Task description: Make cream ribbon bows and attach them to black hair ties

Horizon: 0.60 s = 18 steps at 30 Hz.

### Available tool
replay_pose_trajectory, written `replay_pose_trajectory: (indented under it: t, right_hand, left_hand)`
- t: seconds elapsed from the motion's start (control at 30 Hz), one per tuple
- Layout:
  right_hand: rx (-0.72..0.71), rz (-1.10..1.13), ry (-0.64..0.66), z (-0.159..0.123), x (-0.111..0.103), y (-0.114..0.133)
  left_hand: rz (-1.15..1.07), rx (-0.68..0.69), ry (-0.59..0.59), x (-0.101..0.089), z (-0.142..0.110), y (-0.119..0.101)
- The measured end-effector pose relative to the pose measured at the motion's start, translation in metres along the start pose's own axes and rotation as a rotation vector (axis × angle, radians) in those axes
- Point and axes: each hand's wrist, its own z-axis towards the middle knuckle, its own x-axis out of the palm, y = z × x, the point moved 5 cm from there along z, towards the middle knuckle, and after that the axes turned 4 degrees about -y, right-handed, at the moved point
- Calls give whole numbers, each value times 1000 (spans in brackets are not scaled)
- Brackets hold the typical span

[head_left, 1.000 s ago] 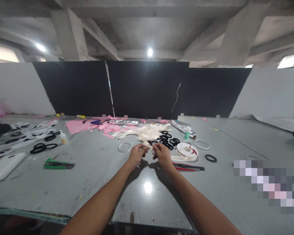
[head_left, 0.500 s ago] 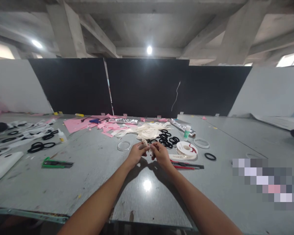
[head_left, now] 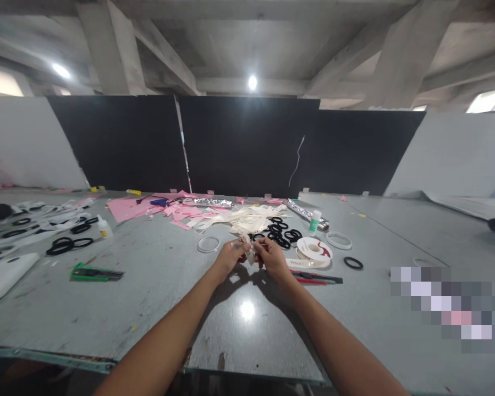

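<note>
Close together over the middle of the table, my left hand (head_left: pixel 230 256) and my right hand (head_left: pixel 271 257) both pinch a short cream ribbon (head_left: pixel 249 254). The ribbon is bent between the fingertips, and part of it is hidden by them. Just right of my right hand lies a white ribbon spool (head_left: pixel 312 248) with a printed cream tail. A red cutter knife (head_left: pixel 313 277) rests below the spool. Black rings (head_left: pixel 277 234) are heaped behind my hands, beside a pile of cream ribbon strips (head_left: pixel 251 217). A clear ring (head_left: pixel 208 245) lies left of my left hand.
A green cutter knife (head_left: pixel 97 272), a small glue bottle (head_left: pixel 104 227) and a white case (head_left: pixel 8 278) are on the left. Pink scraps (head_left: pixel 134 209) and foil packets (head_left: pixel 210 203) lie at the back. A green-labelled bottle (head_left: pixel 314 223) stands behind the spool; a black ring (head_left: pixel 353 263) lies right.
The ribbon has turned between my fingertips and now hangs lower between my hands. Both hands stay in nearly the same place.
</note>
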Motion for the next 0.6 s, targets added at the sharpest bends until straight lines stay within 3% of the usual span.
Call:
replay_pose_trajectory:
  t: [0.23,0.43,0.6]
  right_hand:
    - [-34,57,-66,1,5,2]
    - [-29,181,-165,1,-6,9]
    - [-99,-14,-56,1,-4,8]
  left_hand:
    - [-17,46,-162,-5,4,1]
    - [-211,9,-213,-4,5,7]
    - [-221,-11,-209,-3,4,7]
